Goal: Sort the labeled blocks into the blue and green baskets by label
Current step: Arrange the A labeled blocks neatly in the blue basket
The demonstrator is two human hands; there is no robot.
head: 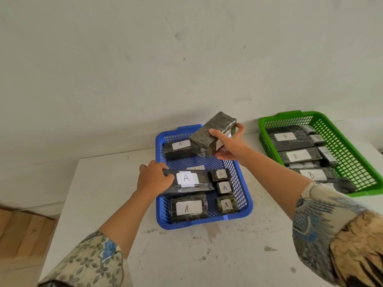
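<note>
Two baskets on a scuffed white table [207, 255] against a pale wall.

Left hand [154, 179] clamped round the near-left end of a long flat block [199, 184], white tag reading A on top, block lying across the left rim of the blue basket [247, 200], partly over the blocks inside. Fingers curled over the far edge, thumb on the near side.

Right hand [230, 145] up above the far part of the same basket, gripping a chunky dark block [213, 134] clear of everything, tilted, far end higher. Thumb on the top face, fingers wrapped underneath and round the right side. Label mostly hidden behind the fingers, so letter: can't tell.

Under and between the hands, more A blocks in the blue basket: one at the far-left corner [178, 150], one big one at the near edge [189, 208], three small ones [224, 188] stacked in a column just right of the left hand's block.

Out past the right forearm, well apart from the left hand: green basket [352, 154] packed with blocks tagged B [298, 156].

Patterned sleeves [323, 224] on both arms.
</note>
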